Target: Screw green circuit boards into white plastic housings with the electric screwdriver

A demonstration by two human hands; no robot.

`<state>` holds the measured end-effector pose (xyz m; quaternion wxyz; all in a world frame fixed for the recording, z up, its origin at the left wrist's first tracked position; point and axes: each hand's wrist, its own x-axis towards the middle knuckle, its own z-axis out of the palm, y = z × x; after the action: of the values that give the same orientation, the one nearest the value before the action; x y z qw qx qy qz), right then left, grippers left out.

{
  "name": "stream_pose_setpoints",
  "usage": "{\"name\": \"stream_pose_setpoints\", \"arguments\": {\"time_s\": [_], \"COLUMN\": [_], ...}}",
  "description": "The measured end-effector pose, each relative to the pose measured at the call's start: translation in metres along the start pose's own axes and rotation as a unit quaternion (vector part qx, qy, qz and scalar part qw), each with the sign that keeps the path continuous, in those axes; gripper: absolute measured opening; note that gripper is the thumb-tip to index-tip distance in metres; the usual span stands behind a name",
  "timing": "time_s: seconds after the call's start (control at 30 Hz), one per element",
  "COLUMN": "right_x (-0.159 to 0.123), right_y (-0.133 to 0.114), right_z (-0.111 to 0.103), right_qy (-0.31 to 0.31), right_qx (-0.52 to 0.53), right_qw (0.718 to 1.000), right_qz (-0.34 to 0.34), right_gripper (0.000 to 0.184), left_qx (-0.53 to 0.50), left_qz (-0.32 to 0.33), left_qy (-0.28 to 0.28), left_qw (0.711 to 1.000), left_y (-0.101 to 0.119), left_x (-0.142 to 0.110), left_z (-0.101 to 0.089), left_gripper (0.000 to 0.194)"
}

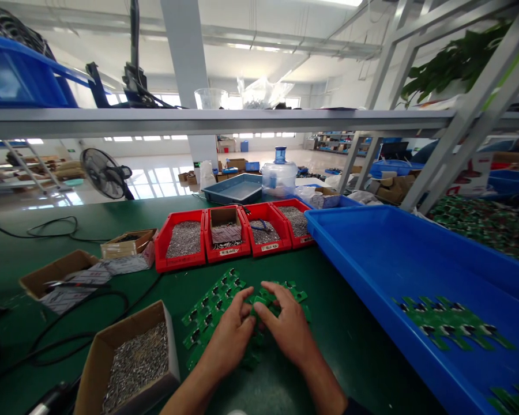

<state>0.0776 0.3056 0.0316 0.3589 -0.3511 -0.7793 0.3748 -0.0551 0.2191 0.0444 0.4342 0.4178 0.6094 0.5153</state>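
My left hand [232, 329] and my right hand [290, 325] meet over the green table, fingers curled inward. Between their fingertips is a small green circuit board [260, 299], partly covered by the fingers. Under and left of my left hand lies a panel of green circuit boards [210, 305] with rows of black and silver parts. More green boards [298, 294] show behind my right hand. The undersides of both hands are hidden.
Red bins [181, 265] of small metal parts stand behind the boards. A cardboard box [170, 340] of metal pins is at the left, near black cables [125, 300]. To the right, a large blue tray [358, 253] holds circuit boards [454, 323]. A shelf [259, 122] crosses overhead.
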Motion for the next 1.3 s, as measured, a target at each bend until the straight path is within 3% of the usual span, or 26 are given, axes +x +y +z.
{"name": "stream_pose_setpoints", "arguments": {"time_s": [0.07, 0.1, 0.23, 0.3, 0.4, 0.53, 0.7, 0.83, 0.9, 1.07, 1.2, 1.3], "right_x": [0.0, 0.0, 0.003, 0.003, 0.001, -0.003, 0.001, 0.004, 0.003, -0.005, -0.012, -0.013], "right_y": [-0.002, -0.003, -0.001, 0.0, -0.001, -0.003, 0.005, 0.01, 0.009, -0.006, -0.011, -0.006], "right_z": [0.003, 0.005, 0.007, 0.005, 0.005, 0.008, 0.002, -0.007, -0.008, -0.001, 0.014, 0.023], "right_qy": [-0.077, -0.083, 0.005, 0.015, 0.013, 0.065, 0.091, 0.132, 0.115, -0.046, -0.001, 0.033], "right_qx": [0.097, 0.148, 0.326, 0.354, 0.286, 0.095, 0.023, -0.047, -0.032, 0.04, -0.011, -0.062], "right_qw": [0.992, 0.985, 0.939, 0.924, 0.95, 0.992, 0.995, 0.989, 0.992, 0.998, 1.0, 0.997], "right_qz": [0.023, 0.034, 0.111, 0.14, 0.124, 0.044, 0.029, -0.036, -0.048, -0.011, -0.013, -0.036], "right_gripper": [0.026, 0.022, 0.029, 0.037, 0.041, 0.024, 0.034, 0.05, 0.05, 0.028, 0.017, 0.022], "left_qx": [-0.016, -0.018, 0.061, 0.091, 0.085, 0.079, 0.04, -0.002, -0.013, -0.017, 0.0, 0.021], "left_qz": [0.012, 0.018, 0.019, -0.012, -0.044, -0.056, -0.064, -0.051, -0.038, -0.027, -0.039, -0.051], "left_qy": [0.0, 0.002, -0.001, -0.027, -0.043, -0.023, -0.035, -0.062, -0.076, -0.078, -0.041, -0.022], "left_qw": [1.0, 1.0, 0.998, 0.995, 0.994, 0.995, 0.997, 0.997, 0.996, 0.996, 0.998, 0.998], "left_y": [0.001, 0.002, 0.004, 0.003, -0.001, -0.003, -0.003, -0.001, 0.002, 0.005, 0.001, -0.004], "left_x": [-0.001, -0.001, -0.002, -0.002, -0.001, 0.001, 0.001, 0.0, -0.002, -0.004, -0.004, -0.004], "left_z": [0.0, -0.001, -0.004, -0.004, 0.0, 0.004, 0.003, 0.003, 0.005, 0.009, 0.013, 0.017], "left_gripper": [0.057, 0.054, 0.03, 0.019, 0.021, 0.02, 0.026, 0.03, 0.028, 0.029, 0.028, 0.023]}}
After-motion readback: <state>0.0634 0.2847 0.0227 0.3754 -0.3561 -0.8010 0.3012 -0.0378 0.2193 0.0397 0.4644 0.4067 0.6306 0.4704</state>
